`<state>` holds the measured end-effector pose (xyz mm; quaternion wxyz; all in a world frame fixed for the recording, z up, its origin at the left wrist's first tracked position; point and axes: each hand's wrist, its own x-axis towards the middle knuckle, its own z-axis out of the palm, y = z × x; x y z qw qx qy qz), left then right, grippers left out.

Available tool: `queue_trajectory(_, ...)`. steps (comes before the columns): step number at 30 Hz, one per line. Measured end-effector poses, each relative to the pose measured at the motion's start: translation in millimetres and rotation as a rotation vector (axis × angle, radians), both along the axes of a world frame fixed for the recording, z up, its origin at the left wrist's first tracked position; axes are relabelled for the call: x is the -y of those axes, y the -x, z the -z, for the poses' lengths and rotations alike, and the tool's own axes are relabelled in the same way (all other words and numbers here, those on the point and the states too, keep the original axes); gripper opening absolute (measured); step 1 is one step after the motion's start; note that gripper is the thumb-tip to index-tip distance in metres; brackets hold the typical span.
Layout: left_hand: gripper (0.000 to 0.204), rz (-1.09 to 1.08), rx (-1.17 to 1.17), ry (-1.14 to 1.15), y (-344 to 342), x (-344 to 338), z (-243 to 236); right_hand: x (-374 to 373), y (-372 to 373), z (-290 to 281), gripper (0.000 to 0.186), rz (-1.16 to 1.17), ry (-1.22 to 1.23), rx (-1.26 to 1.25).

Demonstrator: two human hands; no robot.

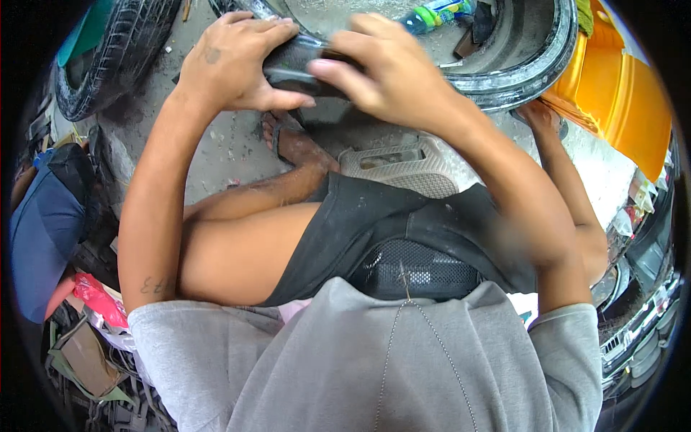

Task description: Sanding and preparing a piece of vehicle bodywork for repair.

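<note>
A black tyre (507, 85), its edge dusted grey, lies on its side in front of me. My left hand (234, 65) grips its near left part, with fingers over the top and the thumb stretched along the near side. Between my hands shows a dark, shiny stretch of rubber (299, 63). Over the same near wall is my right hand (396, 72), slightly blurred, its fingers curled and its thumb pointing left. Whatever lies under those curled fingers is hidden. A bottle with a green and blue label (437, 16) lies inside the tyre's ring.
Another tyre (119, 61) leans at the far left. A grey plastic stool (403, 165) stands between my legs. To the right is an orange plastic piece (612, 79). A dark blue item (47, 223) and a red wrapper (101, 299) lie at the left among clutter.
</note>
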<state>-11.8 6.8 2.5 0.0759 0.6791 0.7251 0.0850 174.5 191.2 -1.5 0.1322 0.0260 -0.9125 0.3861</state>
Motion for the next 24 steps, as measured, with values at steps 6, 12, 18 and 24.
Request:
queue_trajectory(6, 0.084, 0.089, 0.010, -0.043, -9.3, -29.5, -27.0, -33.3, -62.7, -13.1, 0.025, 0.014, -0.004, 0.172)
queue_trajectory(12, 0.091, 0.015, 0.032, -0.013, 0.1, -5.6, -0.6, -44.4, 14.3, -15.1, 0.033, -0.029, 0.316, 0.340)
queue_trajectory(18, 0.092, 0.001, 0.002, 0.032, 1.1, -8.0, -5.4, -77.5, -41.4, -26.8, 0.031, 0.059, 0.318, 0.487)
queue_trajectory(24, 0.090, -0.024, -0.009, 0.014, -1.8, -11.1, -14.2, -78.6, -37.6, -28.3, 0.032, -0.152, -0.046, 0.404)
